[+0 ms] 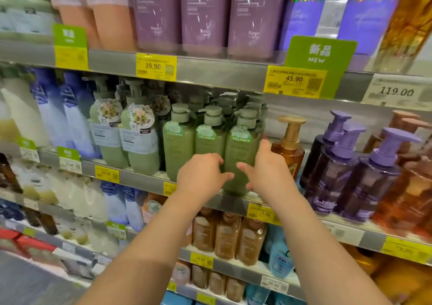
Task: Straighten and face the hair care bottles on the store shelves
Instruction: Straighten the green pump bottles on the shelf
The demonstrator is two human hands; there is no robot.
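Three green pump bottles stand in a front row on the middle shelf (140, 180): a left one (177, 148), a middle one (209, 141) and a right one (242, 144), with more of the same behind them. Both my hands are on the right green bottle. My left hand (201, 176) presses its lower left side with curled fingers and the thumb on the front. My right hand (265, 171) wraps its right side, thumb across the front. The bottle's base sits at the shelf's front edge, and its green label faces me.
An amber bottle with a gold pump (288, 146) stands just right of my right hand, then dark purple pump bottles (332, 164). Pale green labelled bottles (138, 136) stand to the left. Purple bottles (203, 12) fill the shelf above, brown bottles (228, 234) the shelf below.
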